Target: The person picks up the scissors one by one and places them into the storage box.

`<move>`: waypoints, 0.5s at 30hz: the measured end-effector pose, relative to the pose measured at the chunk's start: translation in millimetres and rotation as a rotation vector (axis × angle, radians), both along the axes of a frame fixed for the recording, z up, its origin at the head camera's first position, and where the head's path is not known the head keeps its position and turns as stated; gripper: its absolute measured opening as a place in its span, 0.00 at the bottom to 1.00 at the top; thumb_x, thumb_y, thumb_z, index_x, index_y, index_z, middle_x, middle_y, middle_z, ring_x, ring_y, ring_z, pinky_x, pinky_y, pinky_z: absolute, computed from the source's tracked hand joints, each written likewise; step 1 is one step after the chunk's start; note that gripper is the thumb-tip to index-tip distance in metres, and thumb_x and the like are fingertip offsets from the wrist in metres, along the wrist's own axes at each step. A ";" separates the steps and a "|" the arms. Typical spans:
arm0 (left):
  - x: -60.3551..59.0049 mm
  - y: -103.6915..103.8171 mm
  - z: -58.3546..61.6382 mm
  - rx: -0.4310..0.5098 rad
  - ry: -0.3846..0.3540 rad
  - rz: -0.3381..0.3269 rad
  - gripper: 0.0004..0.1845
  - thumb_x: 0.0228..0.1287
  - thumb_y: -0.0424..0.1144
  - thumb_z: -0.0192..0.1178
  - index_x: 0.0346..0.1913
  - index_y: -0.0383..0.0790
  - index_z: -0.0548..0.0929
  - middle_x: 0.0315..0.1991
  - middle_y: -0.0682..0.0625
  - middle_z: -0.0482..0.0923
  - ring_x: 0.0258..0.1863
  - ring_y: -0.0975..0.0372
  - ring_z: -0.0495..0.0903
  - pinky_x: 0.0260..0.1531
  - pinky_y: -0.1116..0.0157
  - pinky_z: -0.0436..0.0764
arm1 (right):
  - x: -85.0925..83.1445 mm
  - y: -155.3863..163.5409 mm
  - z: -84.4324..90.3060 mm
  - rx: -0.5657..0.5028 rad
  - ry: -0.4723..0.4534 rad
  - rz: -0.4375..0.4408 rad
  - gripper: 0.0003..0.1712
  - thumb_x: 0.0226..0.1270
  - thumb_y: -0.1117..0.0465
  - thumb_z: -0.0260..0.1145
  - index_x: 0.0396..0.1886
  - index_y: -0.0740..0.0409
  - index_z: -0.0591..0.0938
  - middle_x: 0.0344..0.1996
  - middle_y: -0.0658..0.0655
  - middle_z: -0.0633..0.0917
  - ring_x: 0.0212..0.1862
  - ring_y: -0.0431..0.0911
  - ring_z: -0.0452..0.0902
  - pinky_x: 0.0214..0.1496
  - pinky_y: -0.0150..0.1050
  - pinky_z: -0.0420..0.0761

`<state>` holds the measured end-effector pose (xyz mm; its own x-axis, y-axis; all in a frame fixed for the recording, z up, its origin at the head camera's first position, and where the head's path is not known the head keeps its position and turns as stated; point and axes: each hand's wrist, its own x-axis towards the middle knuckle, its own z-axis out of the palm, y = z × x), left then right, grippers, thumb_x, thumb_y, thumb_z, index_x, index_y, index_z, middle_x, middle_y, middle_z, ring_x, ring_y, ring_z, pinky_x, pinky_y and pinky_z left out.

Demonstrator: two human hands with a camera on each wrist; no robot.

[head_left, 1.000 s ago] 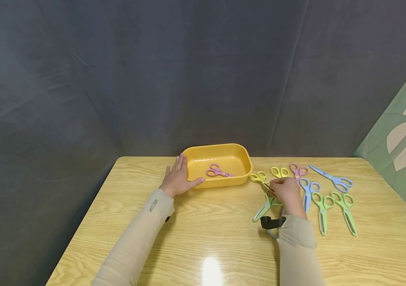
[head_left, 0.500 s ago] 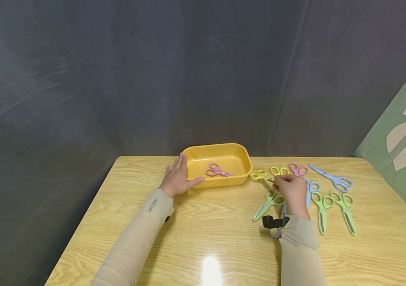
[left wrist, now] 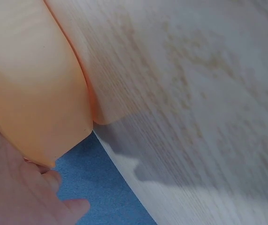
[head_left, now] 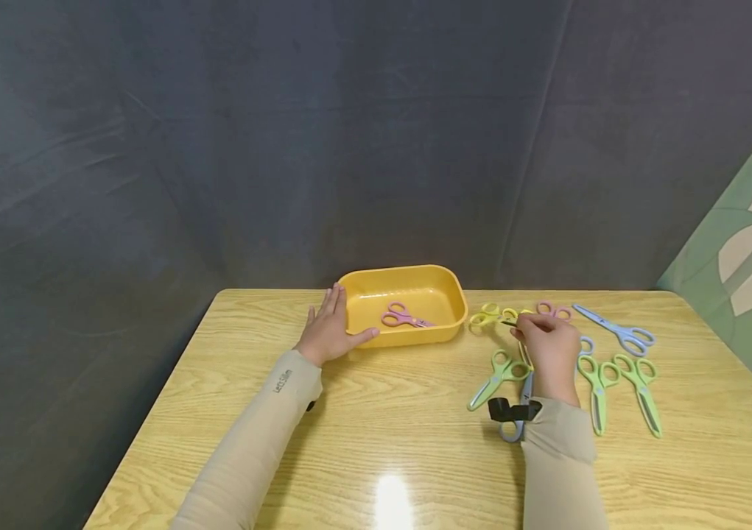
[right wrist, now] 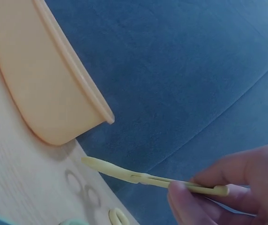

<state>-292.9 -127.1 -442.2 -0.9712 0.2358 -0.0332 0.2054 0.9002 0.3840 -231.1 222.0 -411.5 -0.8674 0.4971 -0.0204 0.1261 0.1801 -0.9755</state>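
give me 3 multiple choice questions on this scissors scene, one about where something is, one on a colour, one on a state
1. Where are the pink scissors nearest the left hand?
A. Inside the yellow tray
B. At the table's near edge
C. In the left hand

2. What colour are the scissors that the right hand holds?
A. Blue
B. Yellow
C. Pink

3. How do the held scissors stand?
A. Flat on the table
B. Lying in the tray
C. Lifted clear of the table, pinched at the blade end

Answers: 1 A, the head view shows them on the tray floor. 2 B, both the head and right wrist views show pale yellow scissors in the fingers. 3 C, the right wrist view shows them in the air, their shadow on the wood below.
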 end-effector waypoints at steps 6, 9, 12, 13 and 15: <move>1.7 -0.6 0.2 0.014 -0.004 0.006 0.65 0.60 0.75 0.56 0.81 0.31 0.39 0.82 0.39 0.34 0.81 0.51 0.35 0.75 0.40 0.42 | -1.4 -5.1 6.2 -0.167 0.104 -0.044 0.13 0.70 0.70 0.64 0.48 0.76 0.84 0.39 0.47 0.78 0.36 0.33 0.81 0.42 0.28 0.84; 2.0 -0.8 -0.3 0.017 -0.002 0.007 0.65 0.60 0.75 0.56 0.81 0.31 0.39 0.82 0.39 0.34 0.81 0.50 0.35 0.75 0.40 0.42 | -1.6 -8.2 9.1 -0.203 0.149 -0.064 0.13 0.69 0.72 0.64 0.49 0.78 0.83 0.43 0.50 0.72 0.42 0.36 0.76 0.44 0.29 0.84; 2.4 -0.8 0.0 0.016 0.002 0.006 0.65 0.60 0.75 0.56 0.81 0.31 0.40 0.82 0.39 0.34 0.81 0.50 0.36 0.75 0.40 0.43 | -1.0 -10.5 10.6 -0.203 0.171 -0.075 0.14 0.70 0.72 0.63 0.51 0.79 0.82 0.43 0.50 0.73 0.42 0.37 0.78 0.44 0.27 0.83; 2.4 -0.9 0.1 0.017 0.005 0.005 0.65 0.60 0.75 0.56 0.81 0.31 0.40 0.82 0.39 0.34 0.81 0.50 0.37 0.75 0.40 0.43 | -0.8 -11.4 11.1 -0.199 0.179 -0.077 0.14 0.70 0.72 0.62 0.51 0.79 0.82 0.43 0.50 0.73 0.41 0.37 0.79 0.44 0.27 0.83; 2.6 -0.9 0.2 0.014 0.002 0.004 0.65 0.60 0.75 0.56 0.81 0.31 0.40 0.82 0.39 0.34 0.81 0.50 0.36 0.75 0.40 0.43 | -0.5 -12.8 11.4 -0.199 0.192 -0.082 0.14 0.71 0.72 0.62 0.51 0.79 0.82 0.43 0.50 0.74 0.37 0.36 0.81 0.44 0.26 0.83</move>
